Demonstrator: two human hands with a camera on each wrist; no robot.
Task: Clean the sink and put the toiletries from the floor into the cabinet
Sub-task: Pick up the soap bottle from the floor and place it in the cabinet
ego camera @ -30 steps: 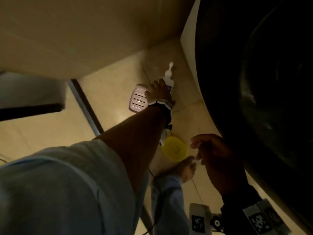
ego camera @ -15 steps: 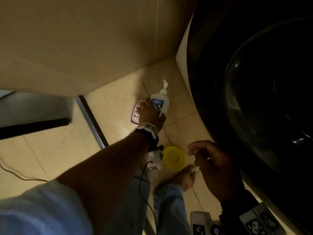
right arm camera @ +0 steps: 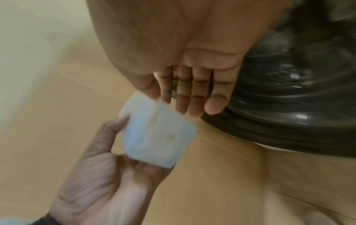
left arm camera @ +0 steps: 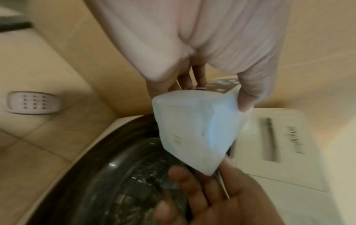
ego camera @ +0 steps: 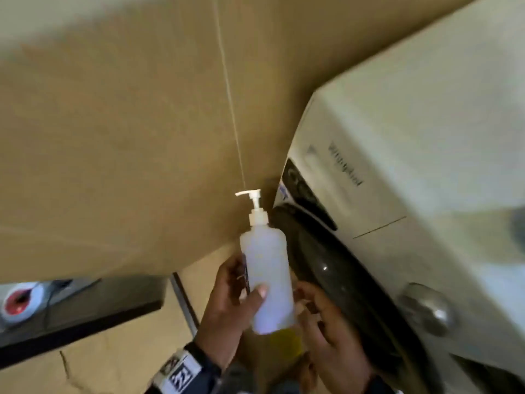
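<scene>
My left hand (ego camera: 235,297) grips a translucent white pump bottle (ego camera: 267,280) and holds it upright in the air, thumb across its front. In the left wrist view the bottle's base (left arm camera: 196,134) fills the middle. My right hand (ego camera: 321,322) is open beside the bottle's lower right, fingers straight (right arm camera: 192,94) and close to the bottle (right arm camera: 156,137); contact cannot be told. A yellow round thing (ego camera: 285,342) shows blurred below the bottle. A pale soap dish (left arm camera: 31,102) lies on the floor tiles by the wall.
A white front-loading washing machine (ego camera: 412,137) with a dark round door (ego camera: 326,280) stands close on the right. A tan tiled wall (ego camera: 127,137) is ahead. A dark ledge (ego camera: 85,317) with a red and white object (ego camera: 17,302) sits at the left.
My left hand has lifted the pump bottle off the floor to chest height. The right hand has moved in beside it. The view has swung up toward the wall and washing machine.
</scene>
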